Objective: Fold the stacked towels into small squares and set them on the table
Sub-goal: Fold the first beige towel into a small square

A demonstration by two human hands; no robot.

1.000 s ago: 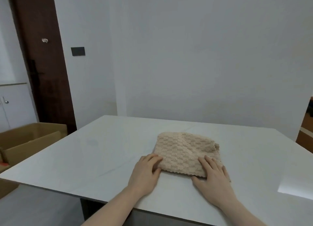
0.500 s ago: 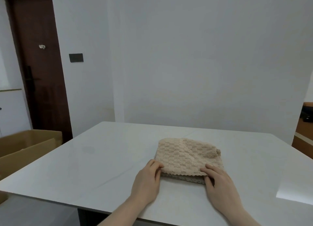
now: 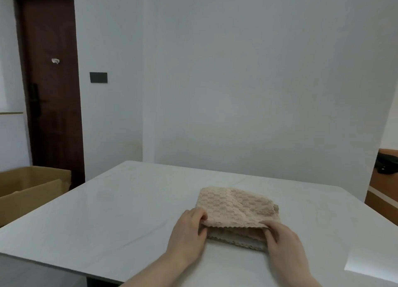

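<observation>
Two hands: left hand [image 3: 187, 233] and right hand [image 3: 281, 240] each pinch a near corner of the top towel.
Stack: beige waffle-textured cloth towels [image 3: 234, 209], near edge of the white table [image 3: 112, 213].
Handling: soft, light, floppy; corners look best to hold.

One head-worn camera, looking forward and slightly down

It faces across the white glossy stone bench [image 3: 120, 211] toward the far plain white wall [image 3: 258, 82], with the near bench edge and both forearms close under the lens; no second view.
</observation>
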